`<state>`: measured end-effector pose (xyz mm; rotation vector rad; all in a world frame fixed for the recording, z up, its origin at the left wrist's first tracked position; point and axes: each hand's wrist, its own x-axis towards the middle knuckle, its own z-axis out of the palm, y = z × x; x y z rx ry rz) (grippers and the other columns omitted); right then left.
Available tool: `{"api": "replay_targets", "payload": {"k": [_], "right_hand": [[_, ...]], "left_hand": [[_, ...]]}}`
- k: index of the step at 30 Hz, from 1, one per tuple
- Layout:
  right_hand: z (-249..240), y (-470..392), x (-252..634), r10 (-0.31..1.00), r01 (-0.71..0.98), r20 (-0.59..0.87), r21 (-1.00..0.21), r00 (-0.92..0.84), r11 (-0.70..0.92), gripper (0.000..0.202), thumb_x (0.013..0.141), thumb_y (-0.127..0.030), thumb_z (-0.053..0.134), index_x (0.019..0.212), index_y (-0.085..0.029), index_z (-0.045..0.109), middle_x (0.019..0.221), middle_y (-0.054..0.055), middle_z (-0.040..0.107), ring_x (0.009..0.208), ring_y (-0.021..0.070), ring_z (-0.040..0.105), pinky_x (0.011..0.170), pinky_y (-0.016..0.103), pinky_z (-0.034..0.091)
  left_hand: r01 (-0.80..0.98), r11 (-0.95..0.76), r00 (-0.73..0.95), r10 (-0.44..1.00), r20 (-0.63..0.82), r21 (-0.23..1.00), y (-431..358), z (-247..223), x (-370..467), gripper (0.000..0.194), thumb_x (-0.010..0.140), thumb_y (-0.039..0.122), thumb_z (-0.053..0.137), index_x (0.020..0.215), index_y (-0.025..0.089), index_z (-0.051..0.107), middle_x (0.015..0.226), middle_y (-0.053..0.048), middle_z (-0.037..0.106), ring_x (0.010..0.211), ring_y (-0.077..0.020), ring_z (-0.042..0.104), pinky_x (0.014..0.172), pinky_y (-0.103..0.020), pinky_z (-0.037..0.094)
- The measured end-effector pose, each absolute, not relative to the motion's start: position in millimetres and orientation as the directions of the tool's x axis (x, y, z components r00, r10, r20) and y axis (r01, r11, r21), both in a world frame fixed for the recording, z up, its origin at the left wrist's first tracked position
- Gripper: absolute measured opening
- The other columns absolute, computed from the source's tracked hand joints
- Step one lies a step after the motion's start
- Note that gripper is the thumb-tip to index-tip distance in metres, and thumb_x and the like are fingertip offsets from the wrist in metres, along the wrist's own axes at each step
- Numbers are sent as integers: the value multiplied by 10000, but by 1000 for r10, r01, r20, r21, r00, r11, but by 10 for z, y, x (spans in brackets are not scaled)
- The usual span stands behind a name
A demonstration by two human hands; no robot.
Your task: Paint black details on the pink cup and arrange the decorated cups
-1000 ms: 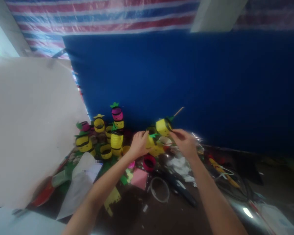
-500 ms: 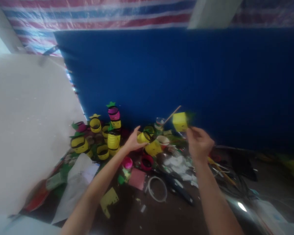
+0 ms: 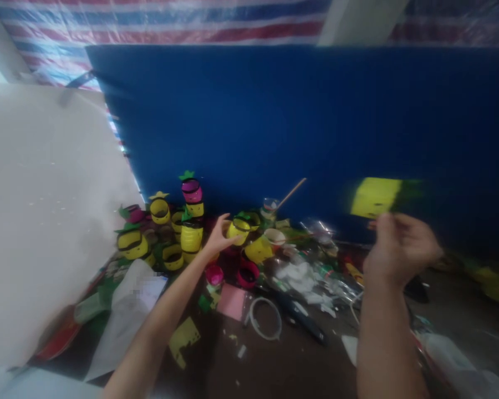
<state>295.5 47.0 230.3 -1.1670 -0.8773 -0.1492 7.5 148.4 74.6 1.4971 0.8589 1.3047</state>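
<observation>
My left hand (image 3: 219, 237) is closed around the side of a small yellow cup (image 3: 238, 233) with a black rim and a green leaf piece at its back. Out to the right, my right hand (image 3: 403, 246) pinches the lower edge of a yellow cup-like piece (image 3: 374, 197), blurred by motion, with a dark green part at its right end. Another yellow cup (image 3: 258, 250) lies tilted just below the left hand's cup. Left of that hand, a pink cup (image 3: 192, 190) tops a stack of yellow cups (image 3: 191, 237).
Several more yellow cups (image 3: 160, 211) crowd the back left. A stick leans in a clear cup (image 3: 271, 206). White scraps (image 3: 301, 278), a dark tool (image 3: 301, 318), a clear ring (image 3: 265, 318) and a pink sheet (image 3: 232, 302) lie in front. A blue panel (image 3: 249, 122) stands behind.
My right hand has swung to the right with the yellow cup-like piece. The left hand's yellow cup now sits more upright, with its rim and leaf showing.
</observation>
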Motion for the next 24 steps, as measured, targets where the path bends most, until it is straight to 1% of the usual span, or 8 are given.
{"api": "replay_targets", "payload": {"k": [2, 3, 4, 6, 8, 11, 16, 24], "right_hand": [[2231, 489, 2803, 529, 536, 618, -780, 581, 323, 218, 725, -383, 657, 852, -206, 652, 727, 63, 658, 665, 230, 639, 662, 413, 523], [2178, 515, 2712, 620, 572, 611, -764, 493, 298, 230, 715, -382, 661, 839, -189, 660, 727, 66, 669, 657, 227, 641, 642, 398, 526], [2117, 550, 2617, 682, 618, 622, -722, 384, 311, 229, 713, -380, 658, 822, -179, 666, 735, 65, 679, 661, 221, 645, 640, 381, 529], [1979, 636, 2436, 734, 684, 653, -622, 184, 381, 194, 750, -360, 617, 807, -182, 673, 782, 60, 694, 699, 203, 650, 669, 351, 528], [1840, 726, 2283, 763, 704, 643, -568, 56, 427, 180, 778, -343, 586, 801, -188, 676, 804, 58, 700, 722, 192, 651, 689, 331, 525], [1666, 850, 2128, 771, 680, 637, -552, -30, 482, 181, 794, -342, 567, 786, -197, 676, 792, 55, 700, 714, 190, 651, 680, 320, 523], [1510, 1017, 2010, 775, 656, 624, -544, -100, 523, 179, 806, -336, 554, 798, -208, 678, 806, 57, 702, 737, 199, 655, 692, 326, 520], [1485, 1105, 1966, 790, 638, 591, -548, -164, 542, 168, 799, -340, 572, 815, -215, 682, 801, 46, 704, 724, 191, 653, 682, 314, 517]], "left_hand": [[-73, -307, 211, 925, 316, 949, 1481, 726, 71, 861, 577, 333, 790, 1298, 211, 337, 1130, -107, 516, 1048, -235, 559, 900, -386, 454], [-69, -310, 221, 922, 317, 948, 1476, 720, 66, 848, 581, 330, 788, 1293, 210, 344, 1131, -104, 515, 1047, -232, 560, 903, -384, 453], [-64, -317, 232, 918, 323, 946, 1467, 716, 60, 835, 585, 327, 786, 1289, 208, 351, 1129, -102, 516, 1048, -230, 560, 909, -384, 450], [-54, -338, 254, 905, 341, 939, 1448, 717, 48, 820, 585, 319, 786, 1280, 205, 366, 1120, -97, 523, 1057, -231, 555, 922, -385, 443], [-47, -355, 266, 897, 354, 934, 1428, 724, 40, 809, 583, 317, 787, 1273, 201, 380, 1106, -92, 533, 1059, -231, 554, 927, -385, 440], [-53, -350, 268, 897, 351, 935, 1405, 733, 39, 790, 593, 318, 781, 1267, 198, 386, 1097, -91, 539, 1046, -225, 559, 913, -378, 448], [-66, -326, 256, 908, 331, 943, 1402, 712, 55, 765, 600, 310, 780, 1252, 206, 395, 1106, -93, 537, 1051, -226, 554, 908, -378, 453], [-87, -336, 251, 904, 347, 938, 1429, 650, 57, 742, 619, 300, 767, 1251, 204, 390, 1136, -106, 530, 1076, -237, 538, 916, -391, 449]]}}
